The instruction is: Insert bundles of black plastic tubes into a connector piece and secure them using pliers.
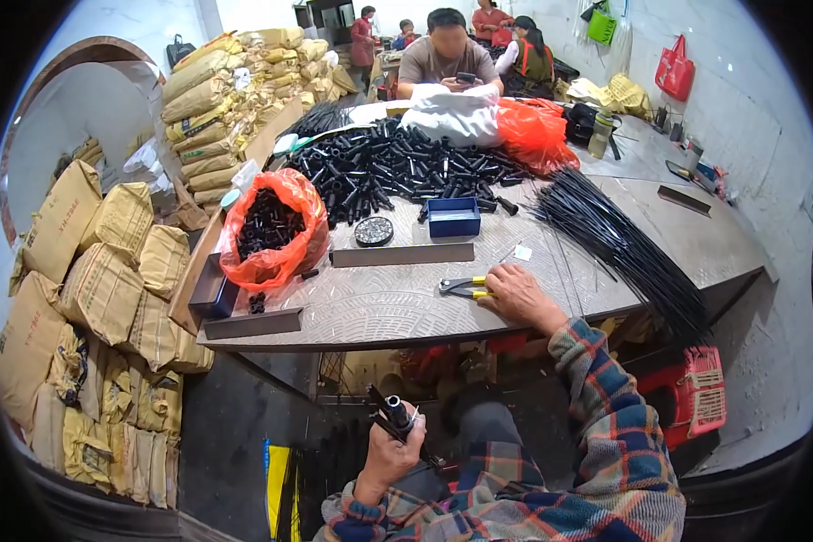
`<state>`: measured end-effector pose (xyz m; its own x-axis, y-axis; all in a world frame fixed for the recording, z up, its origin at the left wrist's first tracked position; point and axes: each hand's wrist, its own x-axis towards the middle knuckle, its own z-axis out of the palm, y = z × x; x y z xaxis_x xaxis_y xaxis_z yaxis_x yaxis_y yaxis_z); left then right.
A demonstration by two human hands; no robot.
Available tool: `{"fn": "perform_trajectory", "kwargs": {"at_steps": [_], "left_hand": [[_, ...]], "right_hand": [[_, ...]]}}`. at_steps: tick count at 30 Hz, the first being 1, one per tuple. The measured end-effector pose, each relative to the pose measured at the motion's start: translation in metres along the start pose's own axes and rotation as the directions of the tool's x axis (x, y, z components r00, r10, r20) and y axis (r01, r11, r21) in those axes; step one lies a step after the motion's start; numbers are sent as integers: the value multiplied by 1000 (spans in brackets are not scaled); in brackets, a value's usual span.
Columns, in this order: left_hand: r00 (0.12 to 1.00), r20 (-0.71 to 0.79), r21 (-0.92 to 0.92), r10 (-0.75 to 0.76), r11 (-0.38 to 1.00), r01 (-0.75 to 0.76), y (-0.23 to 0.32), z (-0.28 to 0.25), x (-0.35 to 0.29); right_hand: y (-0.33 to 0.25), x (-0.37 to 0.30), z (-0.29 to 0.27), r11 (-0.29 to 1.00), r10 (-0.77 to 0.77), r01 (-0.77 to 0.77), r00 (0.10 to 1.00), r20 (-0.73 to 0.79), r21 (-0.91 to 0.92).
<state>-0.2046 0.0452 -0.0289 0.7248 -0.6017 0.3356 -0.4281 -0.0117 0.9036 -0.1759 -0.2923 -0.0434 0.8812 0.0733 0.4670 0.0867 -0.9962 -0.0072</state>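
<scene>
Above my lap, my left hand [387, 462] is closed around several black tubular parts [395, 409], one showing a shiny round open end. My right hand [518, 296] rests at the table's near edge, its fingers closed over the yellow handles of a pair of pliers [459, 287]. The pliers' jaws point left and lie on the tabletop. Farther back is a big heap of similar black parts [379, 163]. To the right of my right hand lies a bundle of long thin black rods [619, 239].
On the table [379, 312] are an orange bag of black parts [312, 239], a blue box [453, 219], a round black dish [373, 232] and a metal angle strip [402, 255]. Sacks [108, 289] stack up at left. A person with a phone [447, 59] sits opposite.
</scene>
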Motion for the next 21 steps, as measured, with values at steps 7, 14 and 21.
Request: {"fn": "perform_trajectory", "kwargs": {"at_steps": [7,14,21], "left_hand": [[998,-55,5,-28,1000,28,5,-13,-19],[998,-37,34,-49,998,50,-3,-17,-2],[999,11,-57,-43,997,43,-10,-17,-2]], "right_hand": [[-30,-21,17,929,254,-207,959,-123,306],[-118,-41,-61,917,-35,67,996,-87,393],[-128,-39,-51,934,-297,239,932,-205,-267]]}}
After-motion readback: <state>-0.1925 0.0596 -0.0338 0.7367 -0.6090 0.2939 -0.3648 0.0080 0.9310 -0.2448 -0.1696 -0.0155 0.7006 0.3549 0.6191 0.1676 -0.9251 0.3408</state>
